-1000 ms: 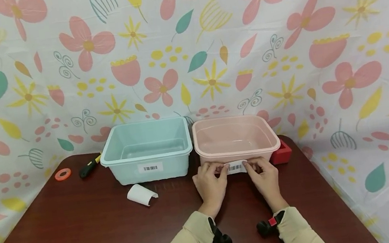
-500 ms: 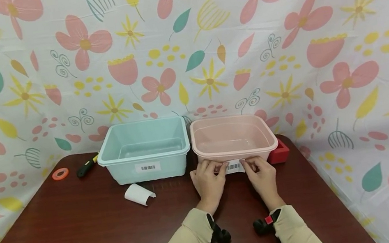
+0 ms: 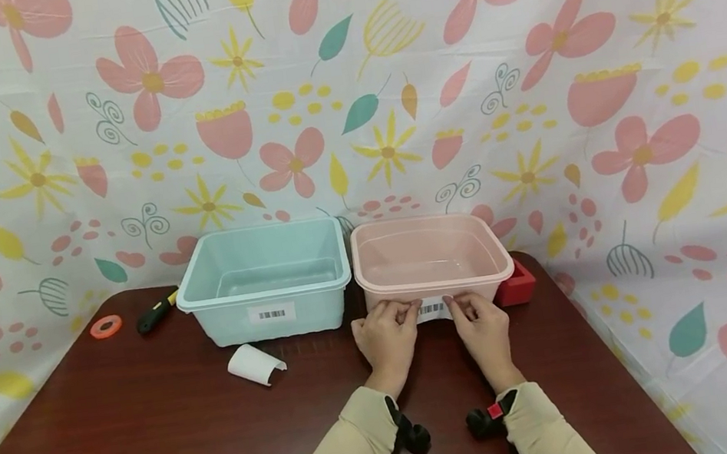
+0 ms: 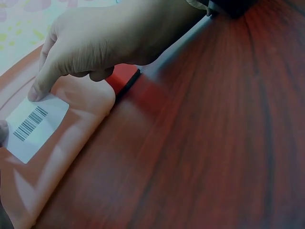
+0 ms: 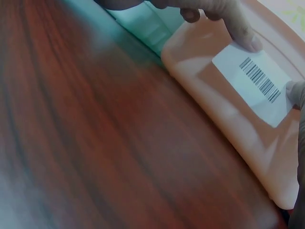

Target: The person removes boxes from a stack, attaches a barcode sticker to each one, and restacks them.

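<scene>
A white barcode label (image 3: 432, 309) is against the front wall of the pink basin (image 3: 371, 283), below its rim. My left hand (image 3: 386, 340) pinches the label's upper left corner, and my right hand (image 3: 486, 330) pinches the upper right one. Seen from the left wrist, the right thumb lies on a corner of the label (image 4: 33, 126) while the left thumb shows only at the frame's edge. From the right wrist, the label (image 5: 257, 83) looks slightly bowed, its lower edge standing off the wall and casting a shadow.
Left of the pink basin stands a light blue basin (image 3: 299, 315) with a similar barcode label (image 3: 272, 314). A curled white paper (image 3: 255, 364) lies before it. Farther left are an orange ring (image 3: 106, 327) and a dark-handled tool (image 3: 156, 314). A red block (image 3: 517, 285) sits at right.
The head view has shifted slightly, so everything sits a little farther left. Both hands keep their pinch, and the label has risen slightly and turned more level against the pink basin.
</scene>
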{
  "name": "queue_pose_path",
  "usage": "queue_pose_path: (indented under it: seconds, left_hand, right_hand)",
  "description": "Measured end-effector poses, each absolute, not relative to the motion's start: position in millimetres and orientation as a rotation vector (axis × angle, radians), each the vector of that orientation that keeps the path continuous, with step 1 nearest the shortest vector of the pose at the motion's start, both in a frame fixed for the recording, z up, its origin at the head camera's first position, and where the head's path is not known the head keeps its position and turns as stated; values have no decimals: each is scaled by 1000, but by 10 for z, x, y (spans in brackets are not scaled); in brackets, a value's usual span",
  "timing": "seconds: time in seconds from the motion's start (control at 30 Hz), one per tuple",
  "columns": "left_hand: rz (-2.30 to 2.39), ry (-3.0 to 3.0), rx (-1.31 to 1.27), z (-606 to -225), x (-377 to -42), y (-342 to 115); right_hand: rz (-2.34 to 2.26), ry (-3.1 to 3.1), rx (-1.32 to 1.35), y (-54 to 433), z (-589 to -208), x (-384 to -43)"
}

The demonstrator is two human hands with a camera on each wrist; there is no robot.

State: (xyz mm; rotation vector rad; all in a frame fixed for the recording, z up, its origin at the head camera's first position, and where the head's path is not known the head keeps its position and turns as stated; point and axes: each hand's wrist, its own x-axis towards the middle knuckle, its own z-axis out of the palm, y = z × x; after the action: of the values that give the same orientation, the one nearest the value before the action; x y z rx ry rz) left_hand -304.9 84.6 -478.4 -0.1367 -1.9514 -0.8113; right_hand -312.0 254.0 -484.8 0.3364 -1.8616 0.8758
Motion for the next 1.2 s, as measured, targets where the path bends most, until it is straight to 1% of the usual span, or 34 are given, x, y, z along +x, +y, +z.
queue_pose_path:
  seconds: [0.53,0.83,1.1,1.2]
  left_hand:
    - [-860,-1984,-77,-4782,-3085,863]
    - [-892,-2003,-67,-4778,-3087,865]
    - [-894,-1982,-60,-4793,-3109,854]
    - [-905,-1983,-64,-4809,-3096,858]
  right_hand:
    - [870,-1955,237,2484,-4830,-3095]
    - [900,-2027,237,2442,-4845,-3106]
    - [894,-2031,364,2191,-4836,-3150]
    - [896,-2021,373,2137,-4847,-3160]
